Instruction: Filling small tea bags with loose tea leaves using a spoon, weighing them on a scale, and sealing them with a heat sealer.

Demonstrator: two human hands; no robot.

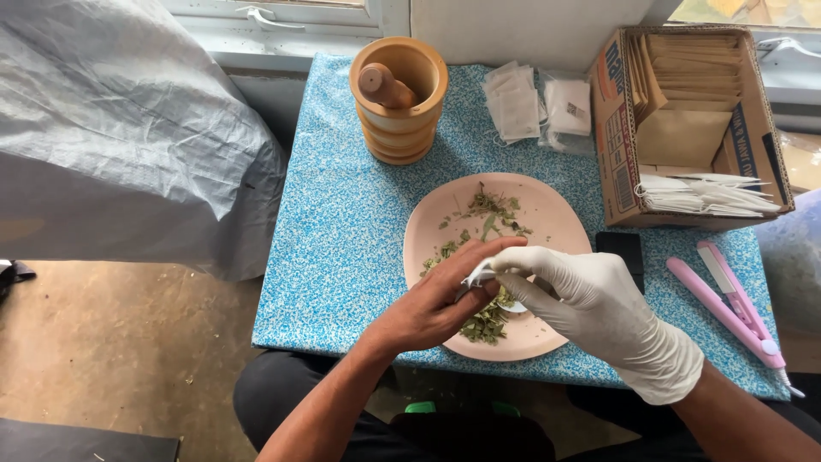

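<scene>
A pink plate (547,214) with dried green leaves (494,210) sits in the middle of a blue speckled table. My bare left hand (432,304) and my white-gloved right hand (599,308) meet over the plate's near side. Both pinch a small white sachet (481,274) between their fingertips. More crushed leaves (486,325) lie just under the hands.
A wooden mortar with its pestle (398,98) stands at the back. Small white sachets (534,107) lie beside it. A cardboard box (693,128) holds brown envelopes and more sachets at the right. A pink heat sealer (727,308) and a black object (623,252) lie right of the plate.
</scene>
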